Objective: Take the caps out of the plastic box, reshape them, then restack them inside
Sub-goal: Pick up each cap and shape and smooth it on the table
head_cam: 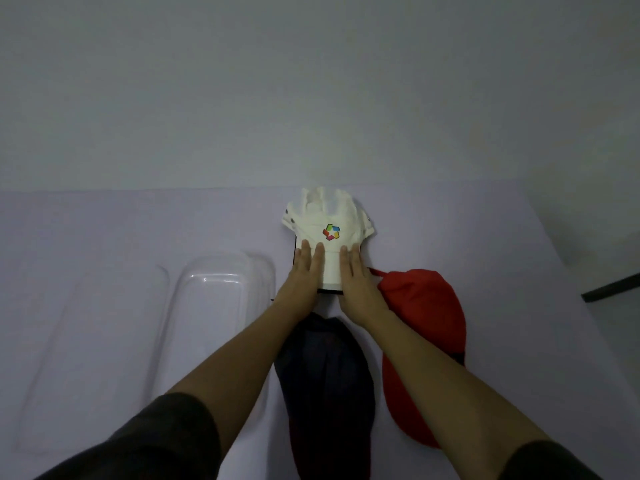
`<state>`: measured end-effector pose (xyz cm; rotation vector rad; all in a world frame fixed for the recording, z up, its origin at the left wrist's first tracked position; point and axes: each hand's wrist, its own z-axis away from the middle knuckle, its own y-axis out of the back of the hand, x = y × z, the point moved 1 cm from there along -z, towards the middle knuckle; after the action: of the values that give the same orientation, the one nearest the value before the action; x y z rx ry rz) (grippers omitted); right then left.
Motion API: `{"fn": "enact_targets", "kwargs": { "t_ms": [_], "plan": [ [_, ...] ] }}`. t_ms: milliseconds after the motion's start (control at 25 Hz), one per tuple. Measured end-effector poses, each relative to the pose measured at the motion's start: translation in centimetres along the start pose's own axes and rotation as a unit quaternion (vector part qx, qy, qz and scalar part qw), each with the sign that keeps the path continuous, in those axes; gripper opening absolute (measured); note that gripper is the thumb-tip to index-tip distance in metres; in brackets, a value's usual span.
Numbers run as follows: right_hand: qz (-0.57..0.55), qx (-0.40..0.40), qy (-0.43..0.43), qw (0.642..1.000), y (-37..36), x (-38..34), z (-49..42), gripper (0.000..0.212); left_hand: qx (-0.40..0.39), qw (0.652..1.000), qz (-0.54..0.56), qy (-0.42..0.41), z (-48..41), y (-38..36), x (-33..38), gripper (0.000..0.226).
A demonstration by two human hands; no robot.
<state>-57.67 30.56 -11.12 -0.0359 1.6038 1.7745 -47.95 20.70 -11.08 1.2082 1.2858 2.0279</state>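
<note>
A clear lid (86,341) is lying flat at the far left, with the clear plastic box (211,306) sitting just beside it on the pale table (104,230). The left hand (304,268) is pressing down, fingers straight, on the brim of the white cap (329,220); a dark cap (325,375) is lying nearer, between the forearms. The right hand (356,275) is pressing likewise, grasping nothing, and a red cap (422,341) is resting against its wrist

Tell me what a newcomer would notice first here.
The white cap with its colourful logo, mid-table, with the left hand and right hand pressing flat on its brim. Next, the red cap right of the hands and the dark cap between the forearms; the clear plastic box sits to the left.
</note>
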Motion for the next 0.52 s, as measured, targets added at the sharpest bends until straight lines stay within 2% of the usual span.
{"fn": "enact_targets", "kwargs": {
  "t_ms": [200, 280, 400, 480, 520],
  "plan": [
    [-0.005, -0.070, -0.008, 0.997, -0.4, 0.1, 0.1, 0.099, -0.081, 0.995, 0.055, 0.018, 0.1, -0.9, -1.3, 0.100],
    [-0.022, -0.103, -0.006, 0.994, 0.3, -0.1, 0.6, 0.103, -0.087, 0.993, 0.072, 0.021, 0.4, 0.0, -1.1, 0.101],
    [-0.088, -0.094, 0.026, 0.991, 1.9, -0.3, 1.6, 0.085, -0.039, 0.996, 0.083, 0.015, 1.6, 2.6, -0.5, 0.073],
    [-0.136, -0.045, 0.035, 0.989, 3.0, -0.1, 3.1, 0.066, 0.020, 0.997, 0.076, 0.011, 2.9, 4.4, -0.2, 0.044],
    [-0.163, -0.025, 0.032, 0.986, 3.4, 0.1, 4.2, 0.061, 0.034, 0.995, 0.088, 0.023, 4.0, 5.2, 0.0, 0.036]
  ]
}}
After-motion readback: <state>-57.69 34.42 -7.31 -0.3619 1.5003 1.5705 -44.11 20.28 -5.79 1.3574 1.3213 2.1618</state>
